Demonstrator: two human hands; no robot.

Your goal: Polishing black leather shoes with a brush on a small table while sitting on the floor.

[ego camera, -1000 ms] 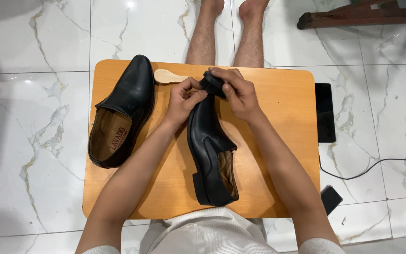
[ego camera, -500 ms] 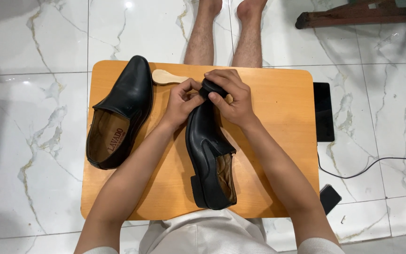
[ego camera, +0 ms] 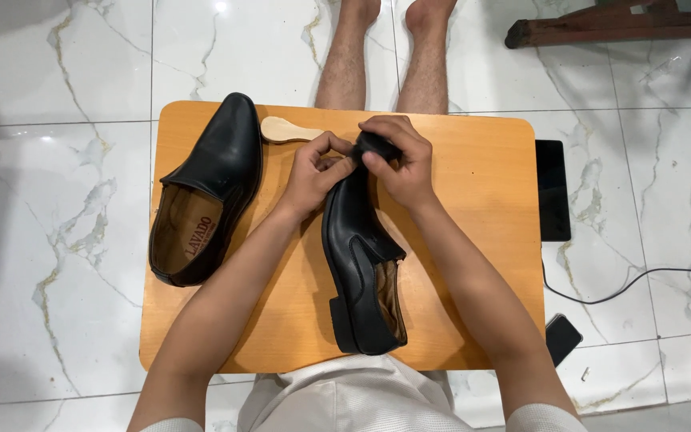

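A black leather slip-on shoe (ego camera: 359, 264) lies on its side on a small wooden table (ego camera: 473, 240), heel towards me and toe away. Both hands close on its toe. My left hand (ego camera: 313, 172) pinches the toe from the left. My right hand (ego camera: 400, 164) curls over the toe tip from the right, and I cannot tell whether its fingers also hold a dark cloth. The matching black shoe (ego camera: 205, 192) sits upright at the table's left, its tan lining showing. Just behind my left hand lies a pale wooden handle (ego camera: 281, 128), its far end hidden by my fingers.
The table stands on white marble floor. Bare legs (ego camera: 345, 72) stretch out past its far edge. A flat black device (ego camera: 552, 188) lies on the floor at the right, with a black cable (ego camera: 633, 280) and a small phone (ego camera: 561, 338) nearer me. Dark wooden furniture (ego camera: 601, 28) stands at the top right.
Hardly anything differs. My fingers have shifted slightly on the shoe's toe; both shoes and the wooden handle stay in place.
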